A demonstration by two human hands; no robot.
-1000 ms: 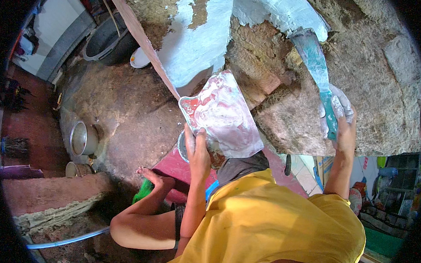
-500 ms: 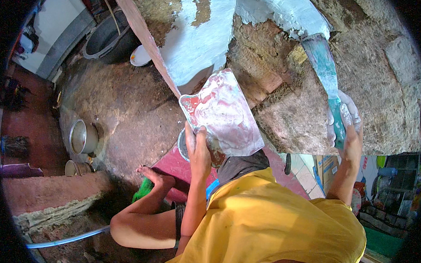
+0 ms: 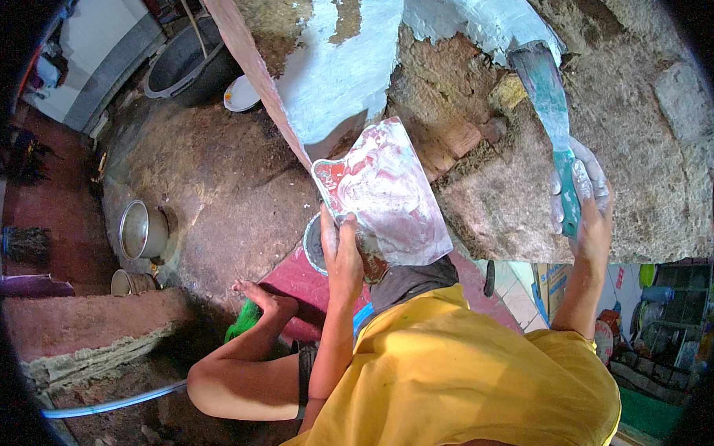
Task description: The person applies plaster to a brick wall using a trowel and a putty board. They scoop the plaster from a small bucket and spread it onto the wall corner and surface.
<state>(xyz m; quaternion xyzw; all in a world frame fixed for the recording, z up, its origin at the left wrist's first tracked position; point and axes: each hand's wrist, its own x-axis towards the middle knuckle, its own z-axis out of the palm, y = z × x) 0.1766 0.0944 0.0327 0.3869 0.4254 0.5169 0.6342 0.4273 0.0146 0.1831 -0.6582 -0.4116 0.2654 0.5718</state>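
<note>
My left hand [image 3: 343,243] is closed round the edge of a flat plaster board [image 3: 387,194], red under smears of whitish paste. In my right hand [image 3: 588,191] is a putty knife [image 3: 548,98] with a teal handle; its fingers wrap the grip and are coated with white. The wide blade end touches or nearly touches the lower edge of the pale blue-white plaster [image 3: 476,18] on the rough wall [image 3: 497,194]. Below that coat, bare brown stone and brick show. Another plastered strip [image 3: 332,78] lies above the board.
A grey bucket [image 3: 314,244] stands partly hidden behind my left hand. Off to the left are a metal pot [image 3: 142,230], a smaller pot [image 3: 131,283], a white plate [image 3: 242,94] and a big dark tub [image 3: 190,67]. A blue hose [image 3: 116,407] crosses the lower left.
My right hand and the putty knife have moved slightly upward, the blade now overlapping the plaster's lower edge more. The board in my left hand has shifted slightly right.
</note>
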